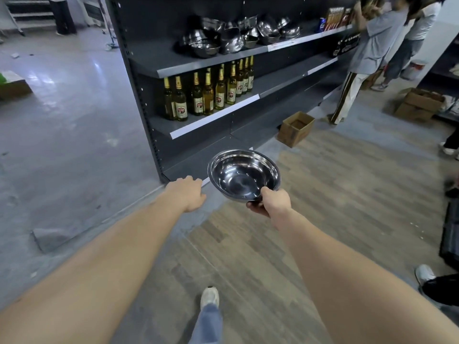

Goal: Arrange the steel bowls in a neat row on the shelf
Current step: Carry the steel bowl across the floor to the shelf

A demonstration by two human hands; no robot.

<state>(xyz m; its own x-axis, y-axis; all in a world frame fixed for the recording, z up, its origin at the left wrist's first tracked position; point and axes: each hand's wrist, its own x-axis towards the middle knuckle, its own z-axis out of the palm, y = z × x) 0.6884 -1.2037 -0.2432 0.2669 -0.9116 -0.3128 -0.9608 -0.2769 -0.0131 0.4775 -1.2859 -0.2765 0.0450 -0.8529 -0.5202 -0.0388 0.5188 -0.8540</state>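
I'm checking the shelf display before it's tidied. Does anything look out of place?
Yes. The steel bowls on the upper shelf lie in a jumbled heap, some tipped or overturned, not in a row. One more bowl is off the shelf, held by the right hand.

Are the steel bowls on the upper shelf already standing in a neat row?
No, the shiny steel bowls lie in a jumbled, tilted heap on the dark grey upper shelf.

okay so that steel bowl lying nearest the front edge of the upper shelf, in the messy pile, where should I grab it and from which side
Take the front bowl by its near rim, coming from the aisle side and slightly above. It sits roughly upright at the shelf edge with its rim exposed toward you, while the other bowls crowd behind and beside it. Your left hand looks free; the right hand already pinches a bowl at its rim.
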